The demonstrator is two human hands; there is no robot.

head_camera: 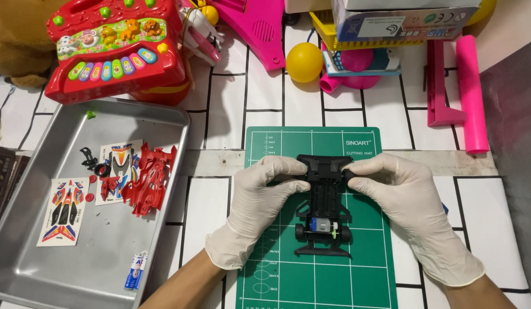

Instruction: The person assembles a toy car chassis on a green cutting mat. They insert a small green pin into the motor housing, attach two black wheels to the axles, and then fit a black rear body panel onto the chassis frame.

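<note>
The black toy car chassis [324, 200] lies on the green cutting mat [368, 269], its long axis running straight away from you, the motor end with two wheels nearest you. Your left hand [260, 200] and right hand [403, 200], both in white gloves, pinch the far end from either side. To your left, a metal tray [105, 269] holds a red car body [151, 177] and sticker sheets [64, 210].
</note>
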